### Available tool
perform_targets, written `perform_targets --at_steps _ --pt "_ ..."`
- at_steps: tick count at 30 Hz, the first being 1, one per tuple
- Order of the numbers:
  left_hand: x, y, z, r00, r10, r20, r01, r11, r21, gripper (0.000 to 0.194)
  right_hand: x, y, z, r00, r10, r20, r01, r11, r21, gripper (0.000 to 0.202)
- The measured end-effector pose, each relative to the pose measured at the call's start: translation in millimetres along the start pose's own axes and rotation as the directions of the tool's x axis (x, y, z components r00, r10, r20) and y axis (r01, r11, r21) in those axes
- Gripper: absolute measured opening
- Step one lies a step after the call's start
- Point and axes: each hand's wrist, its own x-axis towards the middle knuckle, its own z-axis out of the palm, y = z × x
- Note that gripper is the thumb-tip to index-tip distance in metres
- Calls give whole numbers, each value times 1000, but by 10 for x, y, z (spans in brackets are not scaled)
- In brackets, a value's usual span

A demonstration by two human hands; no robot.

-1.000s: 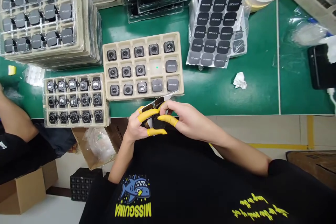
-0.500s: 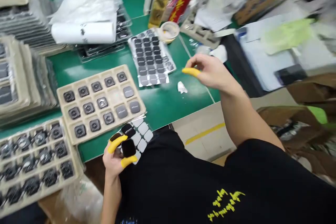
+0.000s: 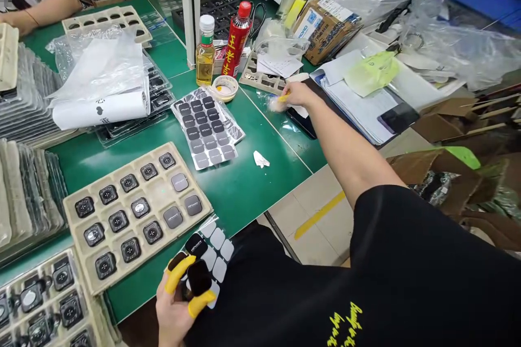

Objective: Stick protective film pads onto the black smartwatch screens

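Observation:
My left hand (image 3: 179, 293), with yellow finger cots on thumb and finger, grips a square black watch body (image 3: 199, 277) by its edges. A sheet of rounded-square film stickers (image 3: 217, 246) lies under the watch in the same hand; several of its places are bare white. My right hand (image 3: 298, 93) reaches across the bench. Its fingers close at a small whitish, see-through wad (image 3: 278, 103), whose kind I cannot make out. Near my left hand, a beige tray (image 3: 160, 193) carries several watch bodies, most with sensor backs up and three with grey film on top.
Beyond the tray lie full sticker sheets (image 3: 205, 129), a tape roll (image 3: 225, 88), a red bottle (image 3: 236, 40) and an amber bottle (image 3: 205, 54). A crumpled white scrap (image 3: 261, 159) sits mid-bench. Tray stacks (image 3: 30, 97) rise at left. Co-workers' arms (image 3: 52, 11) show behind.
My right hand has moved farther out to the whitish wad, its fingers now there. My left hand still holds the watch body and sheet. The view has tilted up, showing more of the bench's far side.

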Motion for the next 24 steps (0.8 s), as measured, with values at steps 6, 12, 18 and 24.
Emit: perform_targets --at_steps 6,12,18,24 --pt "12 -23 4 999 28 -31 -29 1000 -5 66 -281 30 80 969 -89 -232 79 996 -50 42" --pt "101 -46 48 987 158 -4 -157 987 29 73 -1366 132 532 959 -273 -74 268 961 -76 25" --pt "175 -79 39 985 172 25 -173 984 33 71 -2360 156 1014 958 -286 -5 282 947 -154 28" --pt "218 -43 37 994 109 -13 -108 991 81 80 -2575 -92 898 936 -350 -20 345 930 -125 32"
